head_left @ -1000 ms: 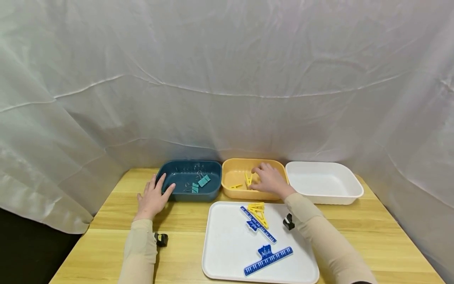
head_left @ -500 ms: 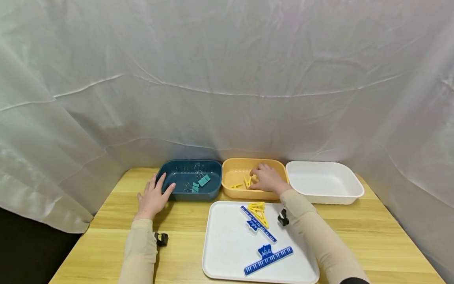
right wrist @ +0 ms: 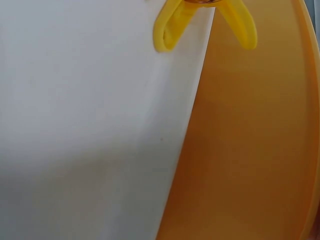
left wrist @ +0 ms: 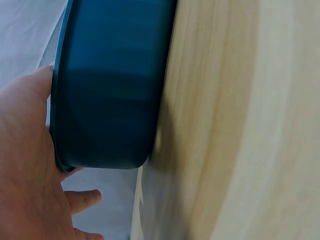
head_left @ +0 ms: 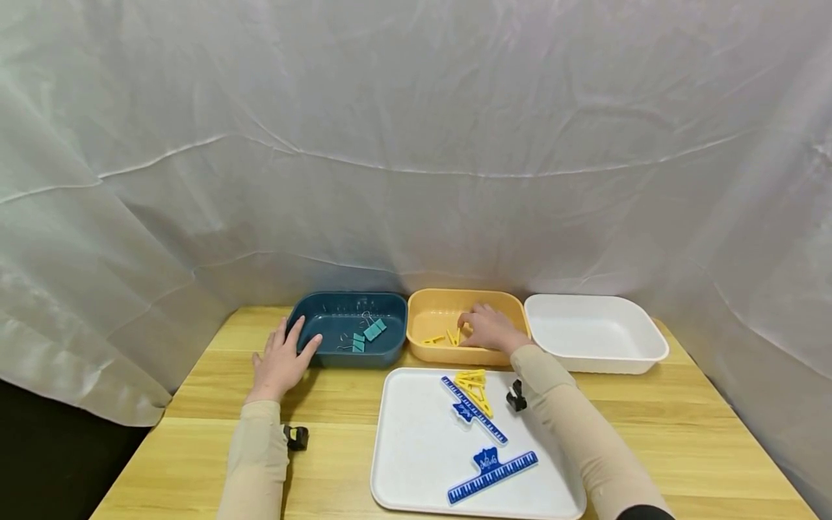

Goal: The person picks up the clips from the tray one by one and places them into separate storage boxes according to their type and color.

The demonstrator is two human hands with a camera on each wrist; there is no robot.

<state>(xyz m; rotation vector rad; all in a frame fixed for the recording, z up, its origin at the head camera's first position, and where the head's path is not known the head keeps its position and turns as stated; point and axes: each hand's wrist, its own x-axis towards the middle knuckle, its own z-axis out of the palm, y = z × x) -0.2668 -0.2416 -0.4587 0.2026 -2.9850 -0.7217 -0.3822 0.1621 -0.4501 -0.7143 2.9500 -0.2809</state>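
Note:
My left hand [head_left: 281, 365] rests with spread, straight fingers at the near left rim of the dark blue bin [left wrist: 110, 90]. Inside that bin lie two teal binder clips [head_left: 374, 330]. My right hand [head_left: 490, 328] reaches into the yellow bin [head_left: 429, 355], pinching a yellow plastic clip [head_left: 453, 337] low between thumb and fingers. Another yellow clip [head_left: 432, 340] lies to its left in the bin. The right wrist view shows no hand; yellow clip handles [right wrist: 240, 25] appear at its top, over the white tray [right wrist: 90, 100].
On the tray lie two blue clips with piano-key prints, an upper one [head_left: 474, 410] and a lower one [head_left: 492, 478]. Several yellow clips [head_left: 477, 393] overlap beside the upper one. A white bin [head_left: 594, 332] stands right of the yellow bin. A pale curtain [head_left: 416, 144] hangs behind.
My right hand has shifted slightly, and the yellow clip at its fingertips has sunk lower into the yellow bin. The left hand has stayed put.

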